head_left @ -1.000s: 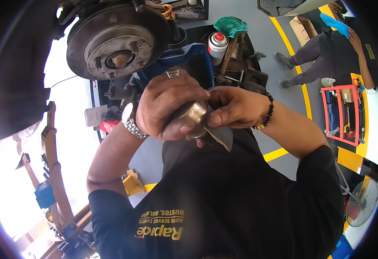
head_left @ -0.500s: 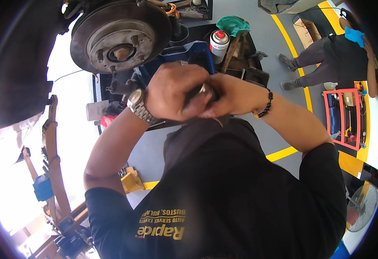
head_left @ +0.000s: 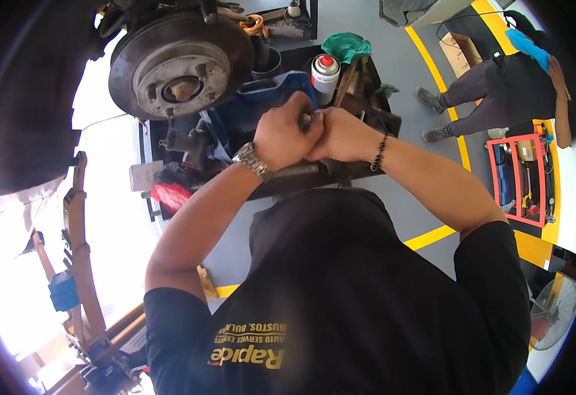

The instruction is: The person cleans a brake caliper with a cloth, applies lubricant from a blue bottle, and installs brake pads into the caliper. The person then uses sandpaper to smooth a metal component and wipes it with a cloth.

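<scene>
My left hand (head_left: pixel 285 136), with a metal-banded watch at its wrist, is closed and pressed against my right hand (head_left: pixel 344 136). The right hand is closed too, its wrist ringed by a dark beaded bracelet. Between them shows the end of a small dark piece (head_left: pixel 306 121); most of it is hidden by the fingers, and its kind cannot be made out. Both hands are above a dark work cart (head_left: pixel 301 179), just in front of a blue tray (head_left: pixel 278 85). Ahead and to the left is a brake disc (head_left: pixel 127 79) with a studded hub (head_left: pixel 183 82).
A spray can (head_left: pixel 325 80) with a red cap stands beside the tray, near a green cloth (head_left: pixel 346 47). A pistol-shaped tool (head_left: pixel 188 146) and red cloth (head_left: pixel 169 196) lie at left. Another person (head_left: pixel 518 85) stands right, near a red rack (head_left: pixel 517 178).
Both hands have shifted slightly, the left one rightward, and remain together. My left forearm has swung inward, and more of the cart shows. The other person's blue cloth has moved up and left.
</scene>
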A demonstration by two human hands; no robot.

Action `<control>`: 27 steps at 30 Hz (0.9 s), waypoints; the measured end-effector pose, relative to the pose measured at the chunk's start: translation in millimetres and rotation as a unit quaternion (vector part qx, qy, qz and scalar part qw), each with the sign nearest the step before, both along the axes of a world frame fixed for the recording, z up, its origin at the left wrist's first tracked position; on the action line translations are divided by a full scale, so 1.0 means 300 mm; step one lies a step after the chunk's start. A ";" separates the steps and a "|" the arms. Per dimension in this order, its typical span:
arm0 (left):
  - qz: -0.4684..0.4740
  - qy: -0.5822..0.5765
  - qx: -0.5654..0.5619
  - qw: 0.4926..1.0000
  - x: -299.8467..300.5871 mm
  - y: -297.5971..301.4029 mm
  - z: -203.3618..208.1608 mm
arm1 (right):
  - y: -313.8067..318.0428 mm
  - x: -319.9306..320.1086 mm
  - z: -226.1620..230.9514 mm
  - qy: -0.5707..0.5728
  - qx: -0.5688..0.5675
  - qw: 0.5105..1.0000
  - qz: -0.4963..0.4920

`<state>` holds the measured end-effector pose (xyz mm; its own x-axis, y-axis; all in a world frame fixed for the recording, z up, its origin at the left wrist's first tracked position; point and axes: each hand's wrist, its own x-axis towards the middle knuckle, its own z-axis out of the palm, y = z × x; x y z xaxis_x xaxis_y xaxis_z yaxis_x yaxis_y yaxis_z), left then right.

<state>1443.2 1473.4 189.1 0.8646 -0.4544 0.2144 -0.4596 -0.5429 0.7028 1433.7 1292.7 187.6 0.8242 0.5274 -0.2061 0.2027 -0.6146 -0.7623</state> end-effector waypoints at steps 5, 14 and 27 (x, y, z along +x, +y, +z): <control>-0.096 0.036 -0.087 0.991 -0.018 0.017 -0.014 | -0.027 -0.001 0.003 0.218 0.163 0.961 0.042; -0.082 -0.042 -0.110 0.990 -0.019 -0.015 -0.029 | 0.030 -0.070 -0.035 0.022 0.035 0.998 0.054; -0.328 -0.242 -0.143 0.902 0.029 0.095 0.055 | -0.060 -0.067 0.108 0.416 0.267 0.865 0.086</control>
<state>1451.9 1501.8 205.4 0.2043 -0.6998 0.6844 -0.9063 0.1290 0.4024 1413.6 1274.7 219.9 0.4086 0.8303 -0.3791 -0.4985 -0.1450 -0.8547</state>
